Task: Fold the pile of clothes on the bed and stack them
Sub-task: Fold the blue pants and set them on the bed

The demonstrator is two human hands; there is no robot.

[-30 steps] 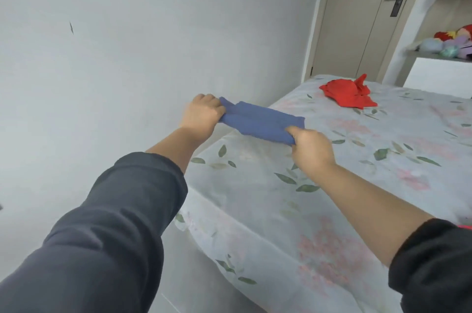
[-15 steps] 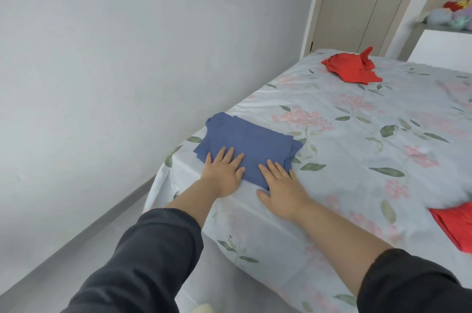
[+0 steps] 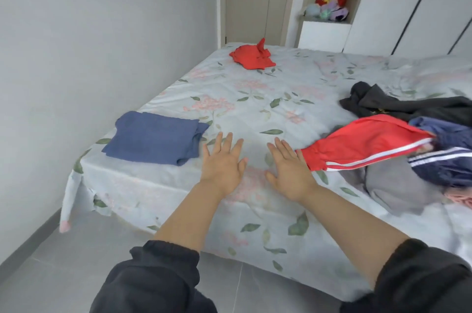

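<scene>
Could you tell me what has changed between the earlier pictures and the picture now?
The left hand and right hand held the blue garment in the air, laid it on the bed corner and pressed it flat; now they have let go and moved right, open, toward the red striped garment. The blue garment stays folded there; the far red garment has not moved.

Folded blue garment [image 3: 155, 137], flat near the left corner of the bed [image 3: 255, 98]. Crumpled red garment [image 3: 251, 55], alone at the far end. Heaped unfolded at the right: red striped piece [image 3: 362, 144] on top, navy striped piece [image 3: 444, 149] beside it, black garment [image 3: 408, 105] behind, grey garment [image 3: 398, 185] underneath.
</scene>
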